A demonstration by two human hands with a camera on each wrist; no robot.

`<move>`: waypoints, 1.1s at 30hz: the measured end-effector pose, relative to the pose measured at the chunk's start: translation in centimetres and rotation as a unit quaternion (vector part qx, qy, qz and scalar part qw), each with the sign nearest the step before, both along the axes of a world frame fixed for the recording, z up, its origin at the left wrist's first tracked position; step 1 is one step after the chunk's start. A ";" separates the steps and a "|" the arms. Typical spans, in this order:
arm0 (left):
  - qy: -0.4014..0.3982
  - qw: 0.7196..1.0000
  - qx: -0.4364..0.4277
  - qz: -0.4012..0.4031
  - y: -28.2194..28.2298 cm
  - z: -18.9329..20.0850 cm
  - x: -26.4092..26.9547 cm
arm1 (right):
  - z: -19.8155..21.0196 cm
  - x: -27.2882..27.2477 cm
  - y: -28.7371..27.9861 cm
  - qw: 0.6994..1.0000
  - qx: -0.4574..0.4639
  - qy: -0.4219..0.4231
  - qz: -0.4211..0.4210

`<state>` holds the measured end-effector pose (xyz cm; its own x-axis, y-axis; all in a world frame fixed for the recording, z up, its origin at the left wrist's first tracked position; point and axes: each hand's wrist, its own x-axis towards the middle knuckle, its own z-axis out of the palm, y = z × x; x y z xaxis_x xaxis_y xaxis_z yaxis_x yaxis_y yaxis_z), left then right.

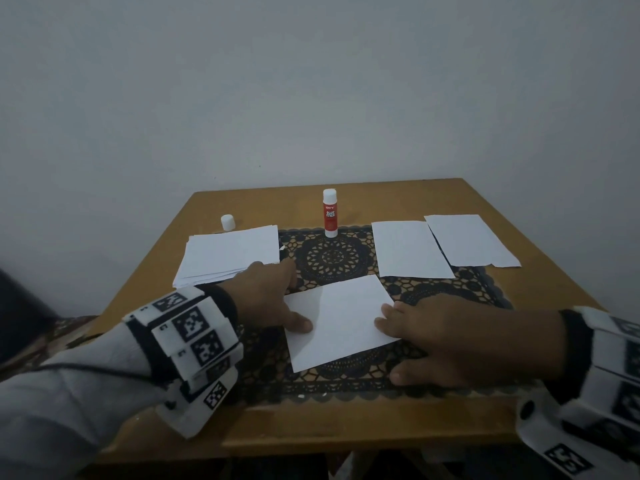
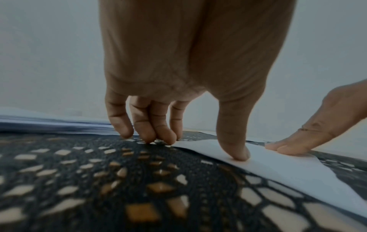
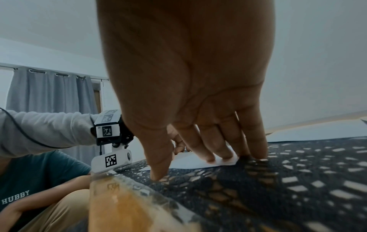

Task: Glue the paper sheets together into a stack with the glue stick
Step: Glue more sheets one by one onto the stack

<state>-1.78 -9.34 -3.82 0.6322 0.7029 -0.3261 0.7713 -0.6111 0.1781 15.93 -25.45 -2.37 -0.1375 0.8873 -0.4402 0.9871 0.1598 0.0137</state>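
Observation:
A single white sheet point(image 1: 339, 322) lies tilted on the black lace mat point(image 1: 332, 258) at the table's middle. My left hand point(image 1: 294, 299) presses its thumb point(image 2: 236, 150) down on the sheet's left edge, while its fingers point(image 2: 151, 133) touch the mat just past the sheet's corner. My right hand point(image 1: 415, 337) lays straight fingers point(image 3: 218, 149) on the sheet's right edge point(image 3: 190, 161), with its thumb point(image 3: 158, 164) on the mat. A paper stack point(image 1: 228, 258) lies at the left. The red-and-white glue stick point(image 1: 330, 213) stands upright and uncapped at the back.
The glue stick's white cap point(image 1: 227, 222) stands behind the stack. Two more single sheets point(image 1: 410, 249) point(image 1: 471, 240) lie at the right, side by side. The wooden table point(image 1: 346, 424) ends close in front of me; a wall stands behind it.

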 end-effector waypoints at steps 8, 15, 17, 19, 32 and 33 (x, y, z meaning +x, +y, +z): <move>-0.046 0.999 0.021 -0.001 0.4 -0.1 0.1 | -0.3 0.4 0.0 0.999 -0.010 0.034 -0.028; -0.078 0.996 0.034 0.009 1.0 -0.8 0.0 | -0.5 0.4 0.2 0.999 -0.022 0.030 -0.035; -0.078 0.996 0.037 0.008 1.0 -0.7 0.2 | -0.4 0.5 0.2 0.998 -0.024 0.034 -0.041; -0.079 0.996 0.039 0.016 0.9 -0.5 0.3 | -0.4 0.6 0.1 0.998 -0.020 0.043 -0.048; -0.223 0.970 -0.089 0.045 0.7 -0.1 -0.5 | -1.6 1.1 0.3 0.981 0.117 0.118 -0.105; -0.246 0.964 -0.089 0.041 0.9 0.0 -0.9 | -1.5 1.2 0.7 0.966 0.158 0.156 -0.132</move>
<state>-2.65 -8.48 -3.84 0.6852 0.7182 -0.1210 0.6117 -0.4772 0.6310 17.16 -24.75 -3.91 0.0294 0.9928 -0.1158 0.9568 -0.0615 -0.2842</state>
